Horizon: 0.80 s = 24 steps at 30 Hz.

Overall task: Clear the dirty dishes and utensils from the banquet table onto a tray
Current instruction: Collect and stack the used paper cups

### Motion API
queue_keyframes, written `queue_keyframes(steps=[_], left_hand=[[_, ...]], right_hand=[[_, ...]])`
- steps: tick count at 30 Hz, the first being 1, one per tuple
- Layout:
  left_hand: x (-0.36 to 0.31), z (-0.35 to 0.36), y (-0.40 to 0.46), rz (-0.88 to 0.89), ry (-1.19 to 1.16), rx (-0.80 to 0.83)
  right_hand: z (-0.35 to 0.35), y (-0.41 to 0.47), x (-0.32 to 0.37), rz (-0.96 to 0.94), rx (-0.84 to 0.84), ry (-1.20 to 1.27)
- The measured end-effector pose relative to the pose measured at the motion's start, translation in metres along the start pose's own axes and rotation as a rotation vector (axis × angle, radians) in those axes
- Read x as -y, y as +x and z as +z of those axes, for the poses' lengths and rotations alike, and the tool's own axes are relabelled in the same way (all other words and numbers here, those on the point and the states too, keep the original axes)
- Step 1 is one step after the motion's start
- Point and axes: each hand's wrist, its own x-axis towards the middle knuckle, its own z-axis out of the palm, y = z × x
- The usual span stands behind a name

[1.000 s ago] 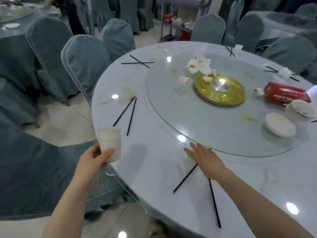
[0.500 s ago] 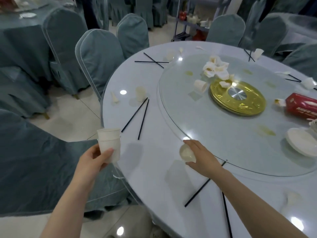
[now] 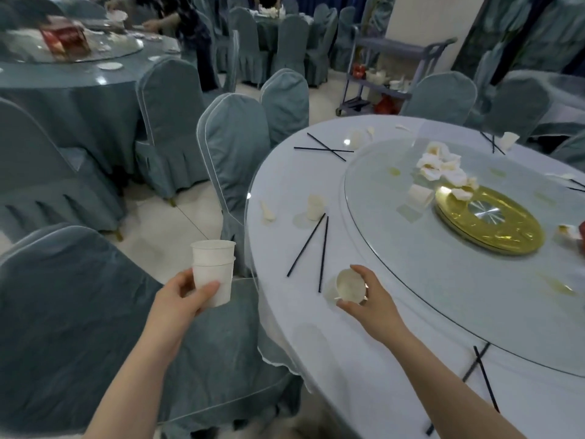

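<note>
My left hand [image 3: 183,299] grips a stack of white paper cups [image 3: 212,270] off the table's left edge, above a chair. My right hand [image 3: 370,301] holds a small white cup [image 3: 348,285] tipped on its side, just over the round banquet table [image 3: 316,359]. Another white cup [image 3: 315,206] stands further along the table, with a pair of black chopsticks [image 3: 313,247] lying next to it. A white spoon [image 3: 267,212] lies near the edge. Crumpled napkins [image 3: 440,164] and a cup [image 3: 419,195] sit on the glass turntable [image 3: 411,280].
Covered chairs [image 3: 234,160] ring the table on the left and far side. More chopsticks [image 3: 323,148] lie at the far rim and others [image 3: 481,372] near my right forearm. A service cart [image 3: 383,77] stands behind. Another table [image 3: 76,77] is at far left, with a person beside it.
My right hand picked a small cup up from the table and carries it left toward the stack in my left hand. My view has swung to the left.
</note>
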Motion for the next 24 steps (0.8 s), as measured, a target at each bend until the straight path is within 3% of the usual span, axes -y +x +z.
queue_keyframes(steps=[13,20,24], left_hand=[[-0.016,-0.031,0.073,-0.106,0.117,-0.154],[-0.008,-0.020,0.100,-0.177,0.177,-0.196],[-0.006,-0.021,0.102,-0.214,0.205,-0.233]], right_hand=[[0.031,0.171,0.047,-0.006,-0.218,0.044],[0.040,0.266,0.039,-0.125,-0.191,-0.087],[0.050,0.297,0.018,-0.027,-0.046,-0.221]])
